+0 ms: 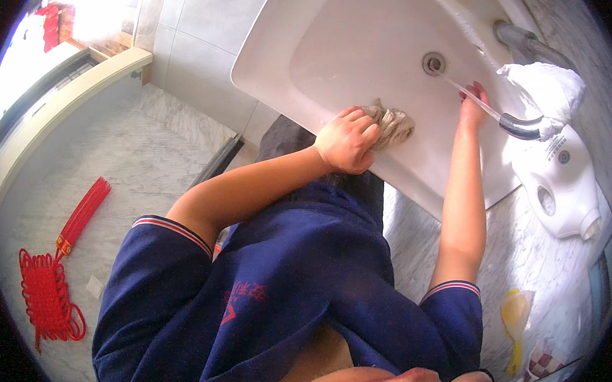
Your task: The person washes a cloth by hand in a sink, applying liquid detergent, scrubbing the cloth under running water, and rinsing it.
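My left hand (pixel 347 140) is closed on a crumpled grey-beige cloth (pixel 395 127) at the near edge of a white washbasin (pixel 344 53). The cloth bunches out beyond my fingers, over the inside of the basin. On the right, my right hand (pixel 474 104) reaches into the basin beside a thin stream of water, its fingers slightly bent and nothing seen in them. That water runs from a curved chrome faucet spout (pixel 521 126) towards the round drain (pixel 433 64). White cloth or plastic (pixel 547 89) is wrapped about the faucet behind the spout.
A white plastic jug with a handle (pixel 566 184) lies right of the basin on the marbled surface. Below it are a yellow-handled brush or scoop (pixel 514 326) and a checkered item (pixel 542 365). A red knotted cord with a tassel (pixel 48 297) lies at left, near a pale curved rail (pixel 56 97).
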